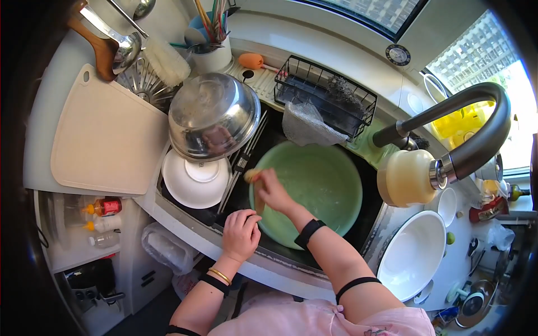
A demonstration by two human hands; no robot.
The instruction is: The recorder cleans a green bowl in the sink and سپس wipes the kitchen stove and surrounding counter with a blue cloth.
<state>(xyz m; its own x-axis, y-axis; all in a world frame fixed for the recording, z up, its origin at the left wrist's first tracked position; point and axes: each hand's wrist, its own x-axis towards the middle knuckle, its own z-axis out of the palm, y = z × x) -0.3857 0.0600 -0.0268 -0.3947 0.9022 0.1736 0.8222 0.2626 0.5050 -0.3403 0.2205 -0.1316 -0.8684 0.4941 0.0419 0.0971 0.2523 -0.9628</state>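
A tan, elongated object (pixel 259 200) slants over the left rim of a green basin (pixel 319 189) in the dark sink. My right hand (pixel 271 191) grips its upper part, where a rounded tan end (pixel 251 175) shows past the fingers; blur hides what it is exactly. Curled at the object's lower end, my left hand (pixel 241 233) sits just outside the basin, its grip partly hidden. Shallow, clear-looking water appears to lie in the basin. To the left, an upturned white bowl (pixel 193 182) rests beside an upside-down metal bowl (pixel 214 115).
A dark faucet (pixel 483 109) with a pale yellow attachment (pixel 405 178) arches in from the right. Behind the basin stands a black wire caddy (pixel 323 96) with a mesh cloth (pixel 309 124) draped over it. A white basin (pixel 414 256) sits right; a cutting board (pixel 107 134) lies left.
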